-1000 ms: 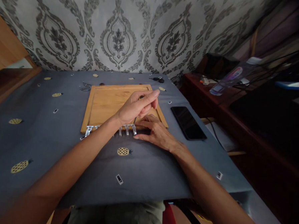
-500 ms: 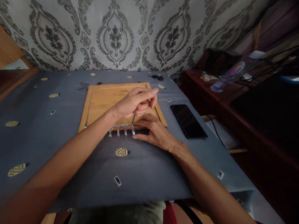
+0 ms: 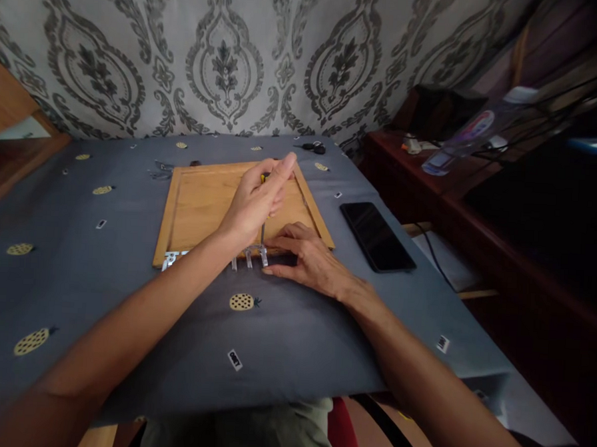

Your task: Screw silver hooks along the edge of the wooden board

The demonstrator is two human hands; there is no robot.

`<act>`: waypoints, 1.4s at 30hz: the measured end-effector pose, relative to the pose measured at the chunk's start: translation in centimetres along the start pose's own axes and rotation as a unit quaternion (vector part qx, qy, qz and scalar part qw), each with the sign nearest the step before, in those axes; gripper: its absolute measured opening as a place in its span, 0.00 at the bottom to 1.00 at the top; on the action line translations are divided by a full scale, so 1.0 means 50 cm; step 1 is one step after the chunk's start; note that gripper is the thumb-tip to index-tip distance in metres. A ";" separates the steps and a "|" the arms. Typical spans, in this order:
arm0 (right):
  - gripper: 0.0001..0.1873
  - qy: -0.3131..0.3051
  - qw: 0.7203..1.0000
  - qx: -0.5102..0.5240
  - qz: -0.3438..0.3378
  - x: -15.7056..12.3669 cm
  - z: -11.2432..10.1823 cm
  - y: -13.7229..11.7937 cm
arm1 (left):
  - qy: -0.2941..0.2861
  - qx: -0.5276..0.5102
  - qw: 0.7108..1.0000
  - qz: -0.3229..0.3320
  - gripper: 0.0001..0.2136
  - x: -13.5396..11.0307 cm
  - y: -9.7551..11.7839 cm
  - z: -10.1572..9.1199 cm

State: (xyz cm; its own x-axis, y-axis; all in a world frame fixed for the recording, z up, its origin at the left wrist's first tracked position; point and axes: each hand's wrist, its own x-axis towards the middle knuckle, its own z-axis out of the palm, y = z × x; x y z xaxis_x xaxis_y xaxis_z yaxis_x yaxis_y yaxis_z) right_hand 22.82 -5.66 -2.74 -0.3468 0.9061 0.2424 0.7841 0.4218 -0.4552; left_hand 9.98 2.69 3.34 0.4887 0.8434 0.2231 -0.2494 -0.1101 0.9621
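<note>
My left hand (image 3: 260, 198) is wrapped round a screwdriver (image 3: 262, 232) with black and yellow on its handle. The shaft points down to a row of small silver metal pieces (image 3: 249, 258) along the near edge of a framed wooden panel (image 3: 204, 202). Beside the rightmost piece, my right hand (image 3: 309, 261) has its thumb and forefinger closed in at the panel's edge, steadying that metal piece. At the panel's left corner a silver bracket (image 3: 171, 259) shows. My left forearm hides part of the row, and the exact contact of the screwdriver tip is too small to make out.
A black phone (image 3: 376, 237) lies right of the panel. Keys (image 3: 313, 148) are behind it, and a blurred wire-like object (image 3: 161, 169) lies at its back left. A plastic bottle (image 3: 456, 138) stands on the dark red side desk (image 3: 406, 166). A wooden frame borders the left.
My left hand has turned upward and shifted slightly left, uncovering the screwdriver's yellow and black handle. The bracket at the panel's left corner has come into sight. My right hand stays put.
</note>
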 end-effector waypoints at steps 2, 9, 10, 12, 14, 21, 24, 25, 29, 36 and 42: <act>0.25 -0.005 1.000 0.000 0.001 0.000 -0.001 -0.001 | 0.000 -0.004 1.000 -0.006 0.22 -0.001 -0.004 0.007; 0.26 -0.010 1.000 0.004 0.008 -0.001 -0.002 0.000 | -0.044 -0.006 0.999 -0.008 0.25 0.008 -0.008 0.012; 0.26 -0.013 1.000 0.004 0.010 -0.001 -0.002 0.000 | -0.061 -0.011 0.998 -0.010 0.25 0.008 -0.007 0.011; 0.26 -0.015 1.000 0.003 0.013 -0.001 -0.001 -0.001 | -0.093 -0.015 0.995 -0.019 0.25 0.010 -0.005 0.008; 0.26 -0.014 1.000 0.000 0.015 0.000 0.000 -0.001 | -0.112 -0.012 0.993 -0.028 0.25 0.010 -0.004 0.005; 0.24 -0.010 1.000 0.001 0.006 -0.001 0.001 0.001 | -0.101 -0.021 0.995 0.005 0.23 -0.002 0.005 -0.001; 0.25 -0.005 1.000 0.010 0.005 -0.003 0.001 0.003 | -0.038 -0.029 0.997 0.053 0.20 0.000 0.047 -0.010; 0.25 -0.005 1.000 0.012 0.005 -0.003 0.000 0.003 | -0.024 -0.023 0.997 0.068 0.20 0.000 0.065 -0.013; 0.25 -0.003 1.000 0.014 0.006 -0.004 0.000 0.001 | 0.007 -0.019 0.996 0.086 0.20 -0.010 0.117 -0.020; 0.24 -0.003 1.000 0.014 0.008 -0.004 0.001 0.002 | -0.010 -0.021 0.997 0.071 0.11 -0.051 0.082 -0.015; 0.24 -0.006 1.000 0.015 0.012 -0.004 -0.002 -0.002 | -0.026 -0.007 0.997 0.078 0.09 -0.045 0.062 -0.012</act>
State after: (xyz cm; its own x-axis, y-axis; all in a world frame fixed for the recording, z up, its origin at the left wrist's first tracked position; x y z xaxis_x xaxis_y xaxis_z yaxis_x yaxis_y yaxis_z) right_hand 22.85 -5.90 -2.67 -0.3346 0.9160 0.2212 0.7759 0.4010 -0.4869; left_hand 7.62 0.74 5.73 0.4859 0.7881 0.3779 -0.3375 -0.2296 0.9129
